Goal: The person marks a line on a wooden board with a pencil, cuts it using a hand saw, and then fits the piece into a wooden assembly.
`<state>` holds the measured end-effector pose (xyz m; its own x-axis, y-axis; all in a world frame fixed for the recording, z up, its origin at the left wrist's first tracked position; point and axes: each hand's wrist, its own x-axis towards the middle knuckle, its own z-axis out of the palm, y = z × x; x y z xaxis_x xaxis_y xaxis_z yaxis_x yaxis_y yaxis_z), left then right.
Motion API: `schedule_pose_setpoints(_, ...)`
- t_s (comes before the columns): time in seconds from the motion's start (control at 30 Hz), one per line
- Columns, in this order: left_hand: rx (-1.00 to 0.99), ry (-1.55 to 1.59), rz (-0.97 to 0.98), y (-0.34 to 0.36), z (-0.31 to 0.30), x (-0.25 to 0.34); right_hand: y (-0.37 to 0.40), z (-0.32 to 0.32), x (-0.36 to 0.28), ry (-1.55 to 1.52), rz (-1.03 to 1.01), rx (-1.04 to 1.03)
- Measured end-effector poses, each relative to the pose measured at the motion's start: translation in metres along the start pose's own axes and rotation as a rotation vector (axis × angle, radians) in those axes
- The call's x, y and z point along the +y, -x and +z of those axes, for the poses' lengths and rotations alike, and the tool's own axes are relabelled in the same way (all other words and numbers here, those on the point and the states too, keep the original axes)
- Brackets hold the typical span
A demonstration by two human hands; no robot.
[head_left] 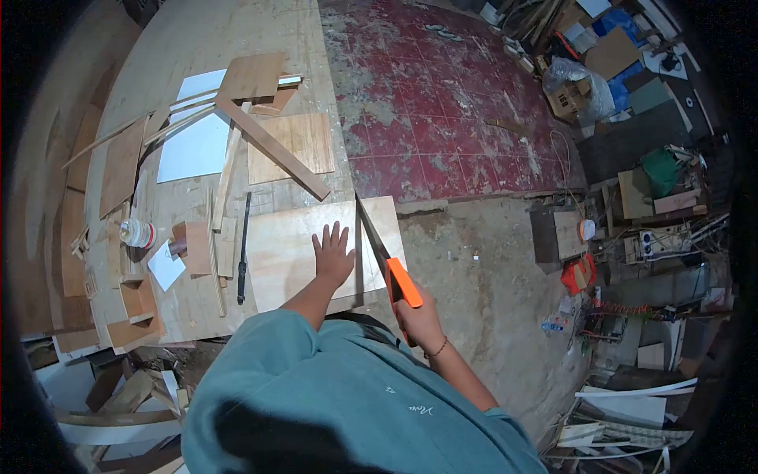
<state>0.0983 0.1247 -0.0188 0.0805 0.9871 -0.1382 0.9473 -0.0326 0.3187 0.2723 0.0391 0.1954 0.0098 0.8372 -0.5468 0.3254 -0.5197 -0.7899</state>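
A pale plywood sheet (pixel 288 245) lies on the wooden table, its right part reaching past the table's edge. My left hand (pixel 334 257) rests flat on the sheet with fingers spread. At the right, my right hand (pixel 420 320) is wrapped round the handle of a hand saw (pixel 403 283) with orange on it. The saw's dark blade slants up and left over the sheet, near the table's edge. A long thin black tool (pixel 245 249) lies just left of the sheet.
On the table (pixel 276 24) lie a brown wooden strip (pixel 276 150), a square board (pixel 292 146), a white panel (pixel 193 146), a clear jar (pixel 137 233) and a small wooden box (pixel 138 300). Cluttered boards and a cardboard box (pixel 564 101) stand along the right side.
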Motion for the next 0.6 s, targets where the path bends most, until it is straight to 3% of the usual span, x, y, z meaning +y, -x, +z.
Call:
schedule_pose_setpoints(0.17,0.053,-0.032,0.104,-0.036,0.003,-0.001,-0.003,0.008,0.0,0.104,-0.046,-0.045)
schedule_pose_setpoints(0.23,0.073,-0.007,0.123,-0.041,0.001,-0.004,-0.001,0.008,0.003,-0.064,-0.19,0.007)
schedule_pose_setpoints(0.33,0.051,0.038,0.158,-0.04,-0.003,-0.006,0.004,0.001,-0.009,-0.179,-0.046,-0.011)
schedule_pose_setpoints(0.6,0.072,0.042,0.108,-0.04,0.001,-0.005,0.046,-0.019,-0.024,0.002,-0.101,-0.02)
